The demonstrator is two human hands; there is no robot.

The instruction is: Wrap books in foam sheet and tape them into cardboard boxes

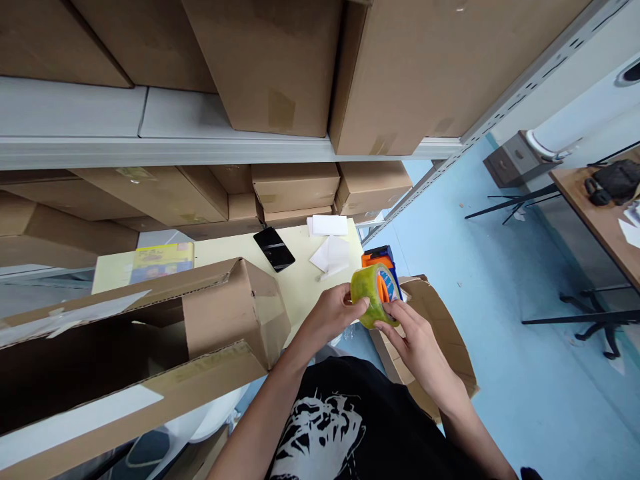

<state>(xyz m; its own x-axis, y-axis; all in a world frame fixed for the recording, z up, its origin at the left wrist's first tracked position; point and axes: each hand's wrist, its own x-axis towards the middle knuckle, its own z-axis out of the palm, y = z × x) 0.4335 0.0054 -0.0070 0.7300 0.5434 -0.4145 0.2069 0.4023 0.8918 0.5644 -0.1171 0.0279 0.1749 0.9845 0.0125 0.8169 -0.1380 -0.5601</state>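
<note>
A roll of yellow-green tape (365,292) is held up in front of my body, near the table's right end. My left hand (336,311) grips its left side, thumb on the outer face. On the right, my right hand (411,331) has its fingers pressed on the roll's lower right edge. Behind the roll is an orange and blue tape dispenser (379,256), partly hidden. A long open cardboard box (235,300) lies at the left, its inside dark. Between box and roll, a black phone (274,249) lies on the pale yellow table (300,288).
White papers (330,225) and a yellow packet (163,257) lie on the table. Shelves (280,148) full of cardboard boxes stand in front and overhead. An open carton (440,320) is below right. Farther right, a brown desk (595,217) stands on the blue floor.
</note>
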